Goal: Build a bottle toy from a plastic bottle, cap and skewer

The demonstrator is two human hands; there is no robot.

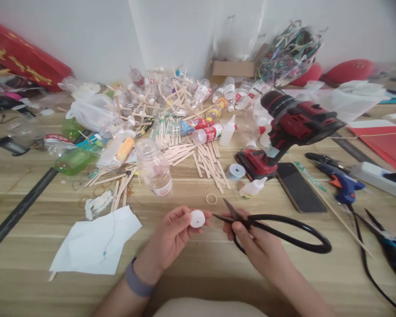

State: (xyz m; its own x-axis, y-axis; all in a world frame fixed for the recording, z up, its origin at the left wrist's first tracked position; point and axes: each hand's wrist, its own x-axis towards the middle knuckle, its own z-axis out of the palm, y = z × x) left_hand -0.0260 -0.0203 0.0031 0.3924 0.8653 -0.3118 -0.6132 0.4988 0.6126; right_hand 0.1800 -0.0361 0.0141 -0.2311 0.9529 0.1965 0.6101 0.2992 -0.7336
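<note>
Between the thumb and fingers of my left hand (173, 231) is a small white disc (197, 219) with a dark spot near its middle. My right hand (255, 246) grips a pair of black-handled scissors (284, 229) around the pivot and lower handle. The scissor blades are parted and point left, one tip close to the disc's right side. A thin ring (211, 199) lies on the table just beyond the hands. A sheet of white paper (92, 242) lies to the left of my left hand.
A red and black drill (297, 119), a phone (300, 187) and a blue glue gun (343, 182) stand or lie at the right. Ahead are a clear jar (154, 169), wooden sticks (211, 163), a spool (236, 171) and several plastic bottles.
</note>
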